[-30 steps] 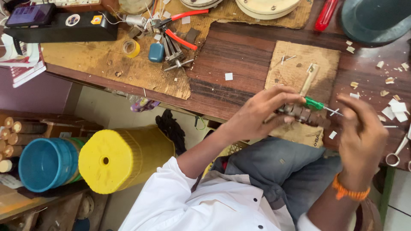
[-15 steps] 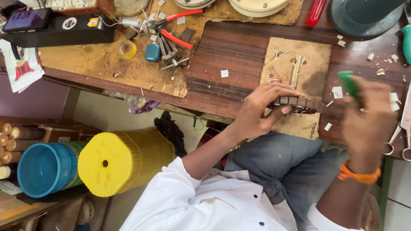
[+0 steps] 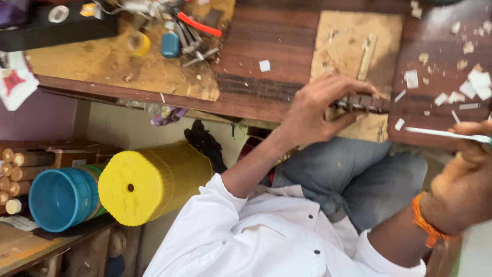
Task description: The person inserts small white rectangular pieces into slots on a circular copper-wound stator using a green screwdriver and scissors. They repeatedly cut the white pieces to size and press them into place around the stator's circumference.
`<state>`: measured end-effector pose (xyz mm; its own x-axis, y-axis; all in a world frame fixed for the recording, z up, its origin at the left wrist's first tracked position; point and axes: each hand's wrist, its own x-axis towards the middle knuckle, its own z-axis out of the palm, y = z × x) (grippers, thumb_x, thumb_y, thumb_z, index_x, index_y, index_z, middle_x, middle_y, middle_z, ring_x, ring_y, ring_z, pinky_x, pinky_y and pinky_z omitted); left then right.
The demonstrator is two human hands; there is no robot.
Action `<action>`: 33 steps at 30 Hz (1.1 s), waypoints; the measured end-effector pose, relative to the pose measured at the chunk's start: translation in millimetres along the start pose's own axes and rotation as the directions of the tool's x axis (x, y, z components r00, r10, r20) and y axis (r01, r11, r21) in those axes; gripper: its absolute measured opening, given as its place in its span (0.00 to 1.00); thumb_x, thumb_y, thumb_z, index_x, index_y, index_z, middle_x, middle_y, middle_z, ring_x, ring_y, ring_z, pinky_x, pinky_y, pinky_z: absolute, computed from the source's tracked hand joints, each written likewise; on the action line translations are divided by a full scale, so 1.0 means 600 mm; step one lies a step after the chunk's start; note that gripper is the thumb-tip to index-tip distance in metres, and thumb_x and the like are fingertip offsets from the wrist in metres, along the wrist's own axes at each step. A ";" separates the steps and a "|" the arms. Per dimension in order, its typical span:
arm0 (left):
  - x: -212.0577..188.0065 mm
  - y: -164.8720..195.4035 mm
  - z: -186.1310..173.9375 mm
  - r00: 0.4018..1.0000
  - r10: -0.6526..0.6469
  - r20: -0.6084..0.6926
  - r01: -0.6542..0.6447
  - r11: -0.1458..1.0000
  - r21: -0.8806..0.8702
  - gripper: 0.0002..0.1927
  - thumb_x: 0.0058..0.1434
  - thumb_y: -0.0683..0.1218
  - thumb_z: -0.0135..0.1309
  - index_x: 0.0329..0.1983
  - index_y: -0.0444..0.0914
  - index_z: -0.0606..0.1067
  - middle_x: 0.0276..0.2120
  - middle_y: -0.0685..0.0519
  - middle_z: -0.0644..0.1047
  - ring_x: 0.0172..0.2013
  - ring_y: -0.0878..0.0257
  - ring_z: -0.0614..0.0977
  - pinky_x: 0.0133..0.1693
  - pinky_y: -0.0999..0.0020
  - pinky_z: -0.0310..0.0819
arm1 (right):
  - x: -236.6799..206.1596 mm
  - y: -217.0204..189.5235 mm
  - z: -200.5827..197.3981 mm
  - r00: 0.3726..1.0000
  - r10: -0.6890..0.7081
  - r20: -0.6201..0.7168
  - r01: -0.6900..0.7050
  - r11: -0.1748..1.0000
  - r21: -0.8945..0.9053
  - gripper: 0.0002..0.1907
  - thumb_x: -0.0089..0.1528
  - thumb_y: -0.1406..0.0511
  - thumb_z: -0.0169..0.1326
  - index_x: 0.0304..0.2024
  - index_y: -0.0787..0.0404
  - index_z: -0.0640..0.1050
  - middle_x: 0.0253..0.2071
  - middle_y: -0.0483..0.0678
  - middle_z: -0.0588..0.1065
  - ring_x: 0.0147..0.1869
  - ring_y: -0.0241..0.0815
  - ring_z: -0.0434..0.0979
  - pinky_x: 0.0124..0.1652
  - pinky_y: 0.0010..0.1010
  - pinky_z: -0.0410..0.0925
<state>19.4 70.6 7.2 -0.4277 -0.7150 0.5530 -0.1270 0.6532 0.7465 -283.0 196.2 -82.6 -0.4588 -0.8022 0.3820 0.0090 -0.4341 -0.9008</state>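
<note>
Item: dark slotted strip (image 3: 361, 101), on surface (image 3: 266, 92) edge over tan pad (image 3: 353, 46) | left hand (image 3: 315, 110) fingers pinching it | right hand (image 3: 469, 174) fingers pressed round thin blade (image 3: 446, 134) | I advise firm hold, blade kept level.

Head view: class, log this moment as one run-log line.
left hand: grips dark toothed strip on bench | right hand: holds thin metal blade, apart from strip

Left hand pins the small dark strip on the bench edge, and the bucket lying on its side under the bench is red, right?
Not quite: the bucket is yellow, as the head view shows. The left hand does pin the small dark strip at the bench edge.
</note>
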 end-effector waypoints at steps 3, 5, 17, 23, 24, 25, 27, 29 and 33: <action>-0.004 -0.002 0.008 1.000 0.015 -0.024 -0.015 1.000 -0.006 0.21 0.62 0.47 0.66 0.58 0.46 0.74 0.44 0.58 0.79 0.44 0.61 0.80 0.51 0.67 0.75 | -0.020 -0.027 0.036 0.989 -0.140 0.039 0.144 0.984 -0.108 0.09 0.81 0.71 0.49 0.50 0.74 0.70 0.49 0.61 0.73 0.43 0.54 0.80 0.45 0.36 0.78; -0.004 -0.003 0.010 1.000 0.018 -0.017 -0.017 1.000 0.011 0.21 0.63 0.48 0.66 0.58 0.46 0.74 0.44 0.58 0.79 0.44 0.60 0.79 0.52 0.66 0.75 | -0.020 -0.051 0.071 0.981 -0.184 0.058 0.189 0.979 -0.076 0.09 0.80 0.74 0.54 0.50 0.77 0.70 0.49 0.62 0.73 0.41 0.54 0.79 0.46 0.41 0.79; -0.004 0.000 0.027 0.992 -0.082 -0.094 0.088 0.994 0.067 0.19 0.65 0.50 0.64 0.57 0.46 0.75 0.42 0.56 0.79 0.46 0.59 0.80 0.52 0.64 0.74 | 0.023 -0.109 0.170 0.973 -0.214 0.088 0.221 0.971 -0.091 0.12 0.81 0.72 0.60 0.54 0.78 0.71 0.49 0.61 0.75 0.44 0.53 0.83 0.50 0.42 0.80; -0.006 0.003 0.030 0.990 -0.072 -0.119 0.079 0.995 0.061 0.20 0.65 0.50 0.64 0.59 0.46 0.74 0.42 0.55 0.79 0.46 0.59 0.80 0.52 0.64 0.74 | 0.029 -0.116 0.182 0.981 -0.179 0.074 0.184 0.981 -0.063 0.12 0.80 0.74 0.60 0.53 0.79 0.71 0.49 0.62 0.76 0.48 0.56 0.86 0.51 0.41 0.81; -0.007 0.005 0.030 0.991 -0.082 -0.110 0.091 0.993 0.072 0.20 0.65 0.50 0.64 0.58 0.46 0.74 0.40 0.56 0.79 0.44 0.60 0.80 0.51 0.64 0.74 | 0.030 -0.116 0.183 0.982 -0.174 0.071 0.178 0.982 -0.060 0.12 0.80 0.74 0.60 0.53 0.80 0.72 0.49 0.62 0.76 0.49 0.56 0.86 0.51 0.41 0.80; -0.008 0.006 0.031 0.991 -0.093 -0.101 0.102 0.991 0.084 0.19 0.65 0.49 0.64 0.58 0.46 0.75 0.39 0.56 0.79 0.43 0.60 0.79 0.50 0.64 0.74 | 0.031 -0.116 0.184 0.983 -0.168 0.069 0.172 0.983 -0.057 0.12 0.79 0.74 0.60 0.53 0.80 0.72 0.49 0.63 0.76 0.49 0.56 0.86 0.51 0.41 0.79; -0.009 0.007 0.031 0.992 -0.078 -0.102 0.087 0.993 0.079 0.19 0.65 0.49 0.64 0.58 0.46 0.74 0.40 0.56 0.79 0.44 0.60 0.79 0.51 0.65 0.74 | 0.034 -0.116 0.185 0.981 -0.179 0.079 0.184 0.981 -0.059 0.12 0.80 0.75 0.61 0.53 0.81 0.72 0.48 0.62 0.76 0.49 0.55 0.86 0.51 0.40 0.79; -0.008 0.008 0.031 0.992 -0.068 -0.105 0.076 0.994 0.075 0.19 0.65 0.49 0.64 0.58 0.46 0.74 0.41 0.56 0.79 0.44 0.60 0.79 0.51 0.65 0.74 | 0.036 -0.118 0.187 0.976 -0.196 0.091 0.203 0.976 -0.075 0.12 0.80 0.74 0.62 0.53 0.80 0.73 0.48 0.62 0.76 0.48 0.55 0.86 0.51 0.40 0.80; -0.005 0.009 0.029 0.992 -0.077 -0.104 0.084 0.994 0.072 0.19 0.64 0.48 0.64 0.57 0.46 0.75 0.41 0.56 0.79 0.43 0.60 0.79 0.51 0.64 0.74 | 0.039 -0.123 0.195 0.976 -0.200 0.081 0.206 0.976 -0.066 0.12 0.80 0.74 0.62 0.53 0.80 0.72 0.48 0.61 0.76 0.48 0.54 0.86 0.50 0.40 0.79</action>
<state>4.2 80.8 3.4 -0.3218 -0.7849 0.5295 -0.2270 0.6069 0.7617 -190.4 161.6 16.8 -0.3778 -0.7295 0.5702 -0.1440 -0.5621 -0.8145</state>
